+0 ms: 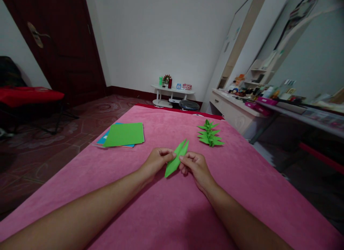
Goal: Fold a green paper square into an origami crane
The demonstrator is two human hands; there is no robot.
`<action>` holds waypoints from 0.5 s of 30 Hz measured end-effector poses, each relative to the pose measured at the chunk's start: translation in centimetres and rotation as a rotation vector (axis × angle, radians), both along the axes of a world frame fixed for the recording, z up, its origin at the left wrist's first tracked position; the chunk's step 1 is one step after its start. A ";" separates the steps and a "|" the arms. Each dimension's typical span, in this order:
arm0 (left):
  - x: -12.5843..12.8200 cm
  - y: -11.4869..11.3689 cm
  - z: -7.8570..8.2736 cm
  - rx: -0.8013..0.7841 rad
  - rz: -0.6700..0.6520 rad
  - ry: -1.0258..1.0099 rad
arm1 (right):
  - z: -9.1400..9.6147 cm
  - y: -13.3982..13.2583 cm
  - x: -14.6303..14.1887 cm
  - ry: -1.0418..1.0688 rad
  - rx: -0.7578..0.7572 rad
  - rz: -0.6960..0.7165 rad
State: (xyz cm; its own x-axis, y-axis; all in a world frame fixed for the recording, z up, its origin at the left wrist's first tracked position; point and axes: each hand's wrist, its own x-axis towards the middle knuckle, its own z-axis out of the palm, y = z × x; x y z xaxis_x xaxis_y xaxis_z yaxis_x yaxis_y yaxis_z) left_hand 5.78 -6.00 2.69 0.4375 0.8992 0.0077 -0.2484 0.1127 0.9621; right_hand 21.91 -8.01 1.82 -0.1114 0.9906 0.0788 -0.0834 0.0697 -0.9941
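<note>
Between my hands is a folded green origami paper [174,161], a long kite shape with two narrow points at its far end. My left hand [160,159] pinches its left edge, thumb on top. On the right edge, my right hand [194,164] grips it between thumb and curled fingers. Beyond my right hand stands a row of several folded green paper cranes [210,134], set close together. To the far left lies a stack of green paper sheets [125,134], with blue sheets showing beneath.
A pink cloth [150,221] covers the surface under my hands. Past its far edge is a low white shelf [161,88] with small items. A cluttered dressing table [242,103] stands to the right, and a red chair [29,95] to the left near a door.
</note>
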 end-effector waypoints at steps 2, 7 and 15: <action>0.2 -0.2 0.1 0.049 -0.002 -0.029 | 0.0 -0.2 -0.2 0.018 0.027 -0.044; 0.5 -0.1 -0.3 0.101 0.173 -0.005 | -0.3 -0.3 -0.7 0.046 0.021 -0.091; -0.7 1.0 0.6 0.371 0.146 0.342 | 0.8 0.5 0.5 -0.009 0.090 -0.170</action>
State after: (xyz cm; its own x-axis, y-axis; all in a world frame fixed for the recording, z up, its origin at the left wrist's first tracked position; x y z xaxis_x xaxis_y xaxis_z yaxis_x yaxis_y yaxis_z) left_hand 5.06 -5.00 3.27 0.3408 0.9151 0.2157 0.0993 -0.2632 0.9596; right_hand 22.40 -7.46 2.63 0.0563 0.9843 0.1672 -0.0539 0.1703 -0.9839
